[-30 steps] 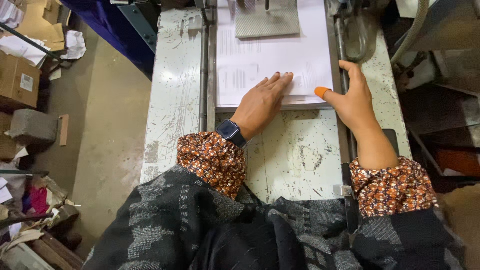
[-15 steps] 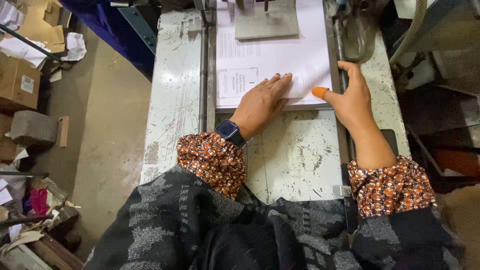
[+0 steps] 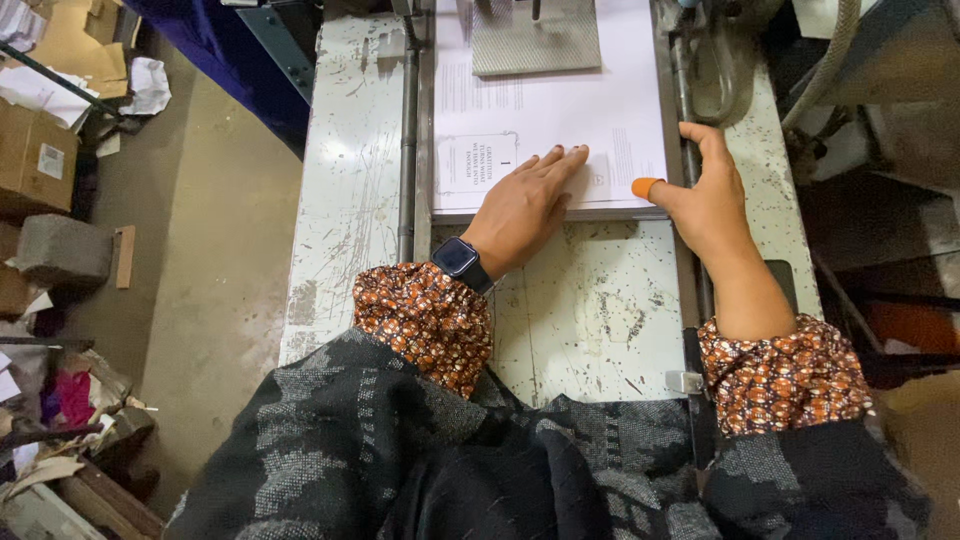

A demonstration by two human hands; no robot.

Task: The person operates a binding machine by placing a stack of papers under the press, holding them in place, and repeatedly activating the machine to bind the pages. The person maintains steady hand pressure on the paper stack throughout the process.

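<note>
Left hand [image 3: 522,205] flat, fingers extended, palm pressing the near edge of the paper stack [image 3: 550,120], grasping nothing. Right hand [image 3: 705,190] open against the stack's right edge, orange thumb cot [image 3: 646,186] touching. Stack sits upper centre on the worn metal table [image 3: 590,310], under a grey clamp plate [image 3: 535,38].

The person wears a top with long sleeves in orange, brown and white, covered in tiny dots and shapes. The cuffs are gathered tight at both wrists. A dark cloth with grey woven patterns hangs over the arms and chest like a shawl. A black watch [image 3: 459,258] with a square dark face sits on the wrist of the left hand [image 3: 522,207]. The right hand [image 3: 706,193] has a small orange rubber cap [image 3: 645,186] on the thumb tip.
</note>
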